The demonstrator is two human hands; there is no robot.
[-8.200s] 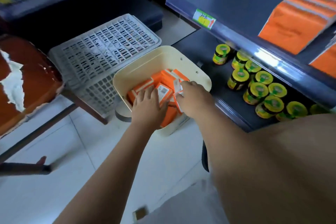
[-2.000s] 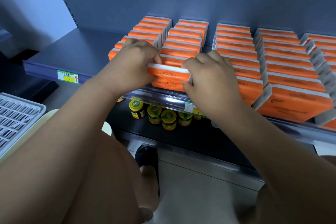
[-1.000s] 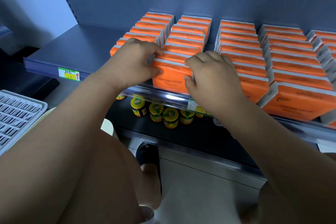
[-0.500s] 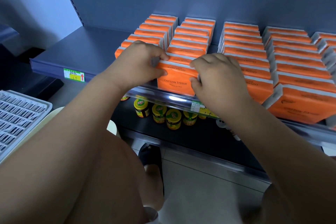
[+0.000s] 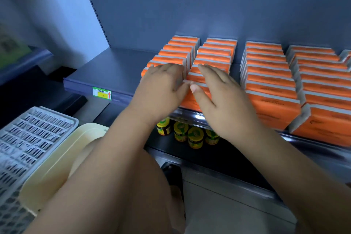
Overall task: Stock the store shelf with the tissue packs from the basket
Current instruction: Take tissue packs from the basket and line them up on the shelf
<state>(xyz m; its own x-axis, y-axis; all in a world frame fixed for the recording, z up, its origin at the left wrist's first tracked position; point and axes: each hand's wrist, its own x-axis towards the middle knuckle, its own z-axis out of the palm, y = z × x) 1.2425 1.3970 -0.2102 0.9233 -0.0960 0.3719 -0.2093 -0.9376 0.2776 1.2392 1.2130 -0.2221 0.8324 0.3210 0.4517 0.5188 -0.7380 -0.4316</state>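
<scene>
**Item:** front tissue pack (image 5: 187,100), upright at the front lip of the shelf (image 5: 106,68), row 2 from the left.
**Change:** 0.5 s ago both hands pinched it. Now the left hand (image 5: 161,85) and right hand (image 5: 222,99) lie over it, fingers straight, gripping nothing. Placement judged done.
**Room:** bare shelf left of row 1. Cream basket (image 5: 57,159) low left, contents hidden.

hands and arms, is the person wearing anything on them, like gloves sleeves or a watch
Nothing is worn on them. The left hand and right hand are bare, with no gloves, rings or watch in view. The left forearm and right forearm are bare too, with no sleeve showing up to the frame edge.
</scene>
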